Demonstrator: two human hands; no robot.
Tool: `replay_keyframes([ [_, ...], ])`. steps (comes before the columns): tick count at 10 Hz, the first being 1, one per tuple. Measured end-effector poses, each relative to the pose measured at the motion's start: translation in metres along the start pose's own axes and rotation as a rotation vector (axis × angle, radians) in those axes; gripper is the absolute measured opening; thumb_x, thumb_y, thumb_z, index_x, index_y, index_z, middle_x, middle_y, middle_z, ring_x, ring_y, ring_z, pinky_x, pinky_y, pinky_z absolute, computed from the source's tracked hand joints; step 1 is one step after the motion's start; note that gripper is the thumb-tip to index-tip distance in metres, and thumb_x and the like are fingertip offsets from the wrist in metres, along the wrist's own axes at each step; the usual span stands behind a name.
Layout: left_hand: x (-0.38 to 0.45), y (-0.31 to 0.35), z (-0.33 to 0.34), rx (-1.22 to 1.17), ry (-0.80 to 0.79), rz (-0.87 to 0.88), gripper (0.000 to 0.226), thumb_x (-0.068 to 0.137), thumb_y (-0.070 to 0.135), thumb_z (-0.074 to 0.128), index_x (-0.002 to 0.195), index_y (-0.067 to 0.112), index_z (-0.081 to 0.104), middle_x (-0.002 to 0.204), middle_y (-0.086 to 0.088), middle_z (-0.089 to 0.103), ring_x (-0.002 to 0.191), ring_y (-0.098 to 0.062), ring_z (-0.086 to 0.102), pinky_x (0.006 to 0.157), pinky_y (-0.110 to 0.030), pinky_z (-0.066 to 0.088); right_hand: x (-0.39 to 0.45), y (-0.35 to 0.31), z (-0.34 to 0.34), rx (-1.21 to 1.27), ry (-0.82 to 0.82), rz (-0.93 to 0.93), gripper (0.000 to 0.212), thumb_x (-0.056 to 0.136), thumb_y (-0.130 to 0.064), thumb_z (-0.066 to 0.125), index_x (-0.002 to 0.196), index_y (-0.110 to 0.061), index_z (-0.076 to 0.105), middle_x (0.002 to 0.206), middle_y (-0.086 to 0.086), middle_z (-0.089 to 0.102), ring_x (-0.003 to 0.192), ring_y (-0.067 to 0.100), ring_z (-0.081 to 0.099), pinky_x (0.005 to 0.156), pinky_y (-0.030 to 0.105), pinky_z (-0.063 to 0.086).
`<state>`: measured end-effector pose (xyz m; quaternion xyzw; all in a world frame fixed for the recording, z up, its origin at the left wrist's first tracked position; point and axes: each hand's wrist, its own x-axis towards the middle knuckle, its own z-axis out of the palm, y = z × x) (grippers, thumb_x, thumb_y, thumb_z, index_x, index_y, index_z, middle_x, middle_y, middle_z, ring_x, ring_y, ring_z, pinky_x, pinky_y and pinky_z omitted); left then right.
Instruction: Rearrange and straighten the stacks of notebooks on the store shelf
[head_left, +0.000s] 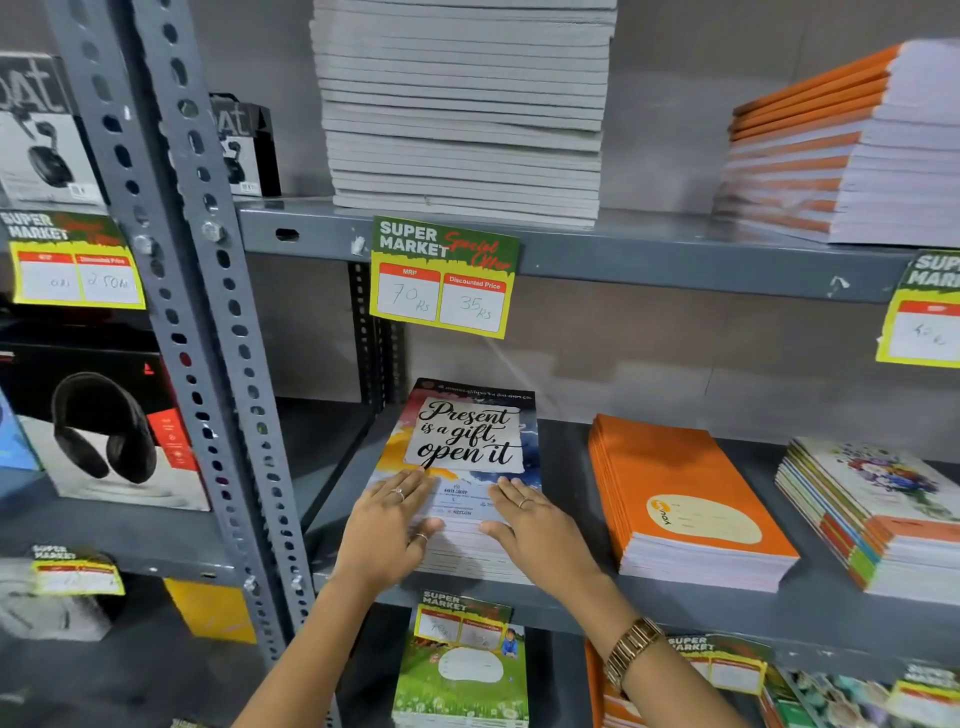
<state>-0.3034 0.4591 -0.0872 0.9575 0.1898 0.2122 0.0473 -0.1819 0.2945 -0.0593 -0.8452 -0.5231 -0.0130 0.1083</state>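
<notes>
A stack of notebooks (467, 441) with a "Present is a gift, open it" cover lies on the middle grey shelf (566, 467). My left hand (387, 525) rests flat on the near left part of the top cover, thumb against the stack's front edge. My right hand (535, 525) lies flat on the near right part, thumb on the front edge too. Both hands press on the stack, fingers spread. Right of it sits an orange notebook stack (685, 499), then a slanted flower-cover stack (878, 514).
On the upper shelf stand a tall grey-edged notebook stack (462, 104) and a leaning orange-spine stack (841, 150). Price tags (444, 275) hang from shelf edges. A perforated grey upright (208, 312) divides off headphone boxes (104, 426) at left. More notebooks (462, 675) lie below.
</notes>
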Motion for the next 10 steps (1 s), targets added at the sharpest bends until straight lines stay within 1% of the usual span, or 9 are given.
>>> replay_keyframes([
  [2, -0.001, -0.001, 0.002, 0.005, 0.009, -0.004, 0.066, 0.082, 0.054, 0.029, 0.130, 0.015, 0.051, 0.133, -0.008, 0.057, 0.128, -0.024, 0.049, 0.109, -0.036, 0.034, 0.000, -0.002, 0.002, -0.005, 0.038, -0.018, 0.114, 0.053, -0.064, -0.020, 0.148, -0.015, 0.019, 0.157, 0.003, 0.020, 0.146, 0.016, 0.014, 0.118, 0.026, 0.013],
  [3, -0.001, 0.000, 0.001, 0.003, 0.006, -0.008, 0.062, 0.082, 0.051, 0.033, 0.126, 0.014, 0.055, 0.129, -0.010, 0.060, 0.124, -0.025, 0.054, 0.105, -0.028, 0.022, 0.003, -0.003, 0.001, -0.010, 0.015, -0.001, 0.110, 0.064, -0.065, -0.021, 0.143, -0.012, 0.034, 0.150, 0.008, 0.036, 0.140, 0.019, 0.032, 0.114, 0.029, 0.026],
  [4, 0.000, 0.000, 0.001, -0.003, -0.012, -0.012, 0.060, 0.082, 0.050, 0.035, 0.125, 0.013, 0.057, 0.127, -0.011, 0.062, 0.121, -0.027, 0.056, 0.101, -0.027, 0.020, 0.004, 0.001, 0.006, -0.092, 0.022, 0.046, 0.091, 0.093, -0.052, -0.011, 0.108, -0.015, 0.071, 0.109, 0.002, 0.073, 0.101, 0.014, 0.069, 0.082, 0.025, 0.055],
  [5, 0.000, 0.000, 0.002, 0.001, -0.014, -0.001, 0.060, 0.083, 0.049, 0.035, 0.124, 0.013, 0.057, 0.126, -0.010, 0.063, 0.121, -0.027, 0.056, 0.101, -0.028, 0.021, 0.004, 0.003, 0.014, -0.108, 0.043, 0.052, 0.086, 0.096, -0.047, -0.006, 0.099, -0.019, 0.075, 0.098, -0.004, 0.076, 0.092, 0.009, 0.072, 0.075, 0.022, 0.057],
  [6, -0.002, -0.001, 0.003, 0.022, -0.005, 0.013, 0.062, 0.086, 0.053, 0.031, 0.126, 0.013, 0.056, 0.126, -0.010, 0.063, 0.122, -0.026, 0.055, 0.102, -0.029, 0.022, 0.005, 0.004, 0.017, -0.128, 0.063, 0.046, 0.084, 0.097, -0.048, -0.005, 0.102, -0.019, 0.074, 0.101, -0.004, 0.076, 0.095, 0.009, 0.071, 0.078, 0.023, 0.056],
  [7, -0.003, -0.004, 0.004, 0.053, -0.012, 0.030, 0.072, 0.091, 0.059, 0.010, 0.128, 0.013, 0.053, 0.128, -0.009, 0.062, 0.122, -0.026, 0.055, 0.102, -0.031, 0.022, 0.003, 0.003, 0.018, -0.132, 0.096, 0.041, 0.084, 0.097, -0.047, -0.006, 0.108, -0.016, 0.071, 0.108, -0.001, 0.074, 0.100, 0.013, 0.070, 0.084, 0.027, 0.054],
  [8, -0.005, 0.000, 0.003, 0.104, -0.032, 0.039, 0.075, 0.092, 0.057, 0.003, 0.129, 0.013, 0.052, 0.129, -0.009, 0.061, 0.123, -0.026, 0.054, 0.104, -0.034, 0.020, -0.001, 0.005, 0.017, -0.140, 0.111, -0.031, 0.096, 0.084, -0.056, -0.019, 0.136, -0.010, 0.047, 0.141, 0.008, 0.050, 0.131, 0.021, 0.047, 0.111, 0.034, 0.029],
  [9, -0.007, 0.007, 0.001, 0.129, -0.037, -0.008, 0.077, 0.091, 0.060, 0.004, 0.127, 0.014, 0.054, 0.127, -0.008, 0.062, 0.123, -0.025, 0.055, 0.107, -0.038, 0.014, -0.009, 0.007, 0.010, -0.044, 0.060, -0.035, 0.101, 0.069, -0.060, -0.021, 0.147, -0.015, 0.024, 0.156, 0.005, 0.024, 0.145, 0.020, 0.020, 0.118, 0.033, 0.008],
  [10, -0.002, 0.031, 0.001, 0.038, 0.039, -0.009, 0.081, 0.091, 0.059, 0.000, 0.128, 0.010, 0.053, 0.129, -0.011, 0.060, 0.124, -0.027, 0.053, 0.109, -0.033, 0.005, -0.023, 0.022, 0.007, -0.189, 0.238, -0.012, 0.085, 0.090, -0.048, -0.015, 0.129, -0.020, 0.056, 0.135, 0.000, 0.058, 0.127, 0.014, 0.051, 0.107, 0.031, 0.038],
])
